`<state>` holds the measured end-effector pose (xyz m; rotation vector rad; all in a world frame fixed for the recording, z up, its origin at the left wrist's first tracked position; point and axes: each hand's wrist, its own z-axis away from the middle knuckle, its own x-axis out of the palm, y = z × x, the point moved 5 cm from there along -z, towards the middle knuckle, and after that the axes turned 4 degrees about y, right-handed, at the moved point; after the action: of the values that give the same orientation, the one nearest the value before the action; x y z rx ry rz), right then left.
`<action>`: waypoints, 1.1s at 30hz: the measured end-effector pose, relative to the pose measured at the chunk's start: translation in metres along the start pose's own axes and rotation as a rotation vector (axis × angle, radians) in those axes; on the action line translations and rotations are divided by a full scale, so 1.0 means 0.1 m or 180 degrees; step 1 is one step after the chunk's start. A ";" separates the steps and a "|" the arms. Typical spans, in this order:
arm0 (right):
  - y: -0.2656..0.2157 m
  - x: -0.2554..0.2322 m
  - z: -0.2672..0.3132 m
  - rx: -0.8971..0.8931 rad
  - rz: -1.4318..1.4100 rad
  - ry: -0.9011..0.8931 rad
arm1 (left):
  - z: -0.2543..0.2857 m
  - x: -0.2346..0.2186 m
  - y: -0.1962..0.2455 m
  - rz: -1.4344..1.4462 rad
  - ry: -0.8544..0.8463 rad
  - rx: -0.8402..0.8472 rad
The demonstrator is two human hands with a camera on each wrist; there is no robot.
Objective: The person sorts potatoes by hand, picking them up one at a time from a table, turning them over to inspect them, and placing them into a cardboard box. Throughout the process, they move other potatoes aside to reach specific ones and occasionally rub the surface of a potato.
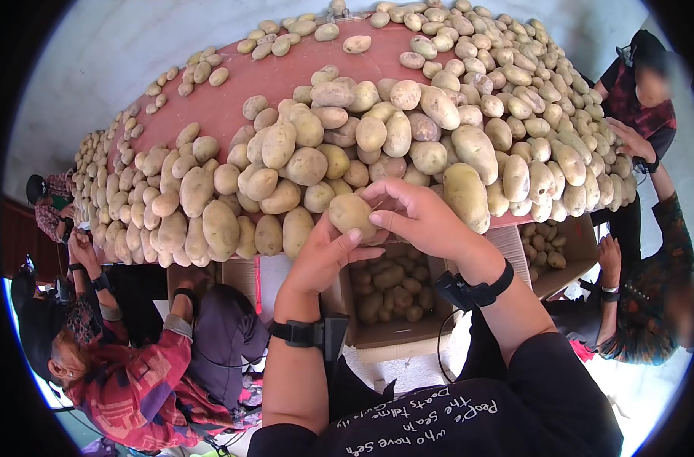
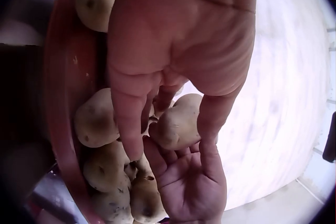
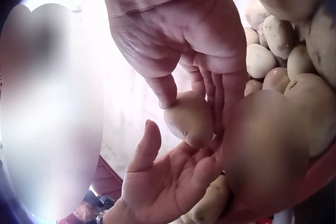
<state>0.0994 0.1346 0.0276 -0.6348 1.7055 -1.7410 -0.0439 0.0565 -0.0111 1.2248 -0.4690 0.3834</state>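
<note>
In the head view, a pale yellow potato (image 1: pixel 352 214) is held between both hands over the table's near edge. My right hand (image 1: pixel 423 217) pinches it with the thumb on one side and fingers on the other, as the right wrist view shows. My left hand (image 1: pixel 320 255) cups it from below and the left, fingers curled against its underside. In the left wrist view the potato (image 2: pixel 181 121) shows partly behind the left fingers. Heaped potatoes (image 1: pixel 306 166) lie just beyond the hands.
The red table (image 1: pixel 316 65) bears a long heap of potatoes. Below its edge stand a cardboard box (image 1: pixel 392 333) with potatoes and another box (image 1: pixel 564 278) to the right. People sit close on the left (image 1: pixel 149 381) and right (image 1: pixel 636 305).
</note>
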 end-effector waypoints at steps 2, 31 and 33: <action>-0.01 -0.01 0.00 -0.0010 0.0005 -0.0017 | 0.01 -0.01 0.02 -0.0026 0.0067 0.0123; -0.06 -0.23 -0.04 -0.0155 -0.0603 0.0267 | -0.01 -0.11 -0.03 -0.0138 -0.0008 0.0171; -0.05 -0.25 -0.03 -0.0156 -0.0589 0.0331 | 0.01 -0.06 0.02 -0.0269 0.0021 0.0279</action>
<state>0.1141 0.1546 0.0342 -0.7567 1.8143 -1.8936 -0.0502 0.0561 -0.0132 1.3234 -0.3968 0.3387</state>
